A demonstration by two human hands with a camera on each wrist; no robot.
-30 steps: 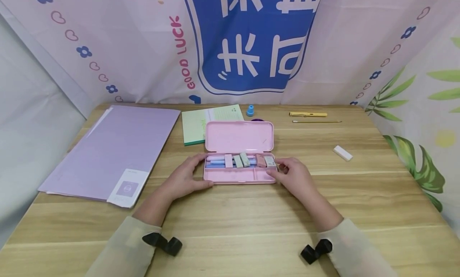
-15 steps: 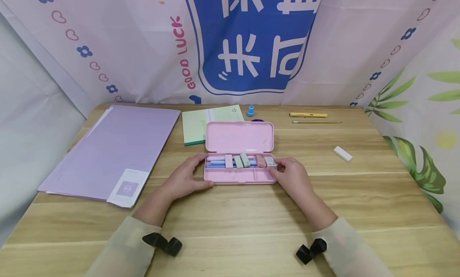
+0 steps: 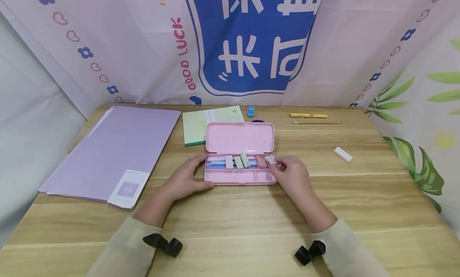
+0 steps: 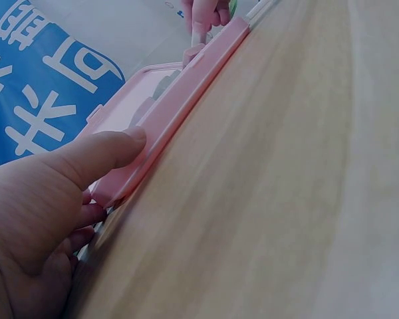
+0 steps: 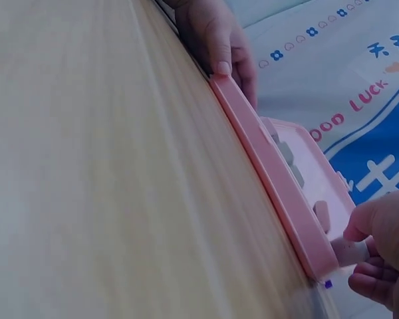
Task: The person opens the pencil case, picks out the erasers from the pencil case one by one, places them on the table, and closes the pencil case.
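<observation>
An open pink pencil case (image 3: 230, 176) lies on the table, its lid (image 3: 240, 138) tipped back. My left hand (image 3: 184, 176) holds the case's left end, thumb at the front corner and fingers round the side. At the other end, my right hand (image 3: 292, 175) pinches a pale grey eraser (image 3: 270, 160) between thumb and fingers, tilted over the back compartment. Beside it sits a reddish eraser (image 3: 261, 162). Two green erasers (image 3: 245, 160) and a pink eraser (image 3: 229, 162) lie across several pens (image 3: 216, 163). The front compartments hold nothing visible.
A purple folder (image 3: 118, 149) covers the left side. Behind the case are a green notebook (image 3: 194, 127), a small blue object (image 3: 250, 112) and a partly hidden purple thing. Toward the right lie a yellow pen (image 3: 308, 115), a pencil (image 3: 316, 122) and a white eraser (image 3: 343, 154).
My right thumb has moved up from the front compartment to the pale grey eraser. That eraser is now pinched and tilted. My left hand has stayed on the case.
</observation>
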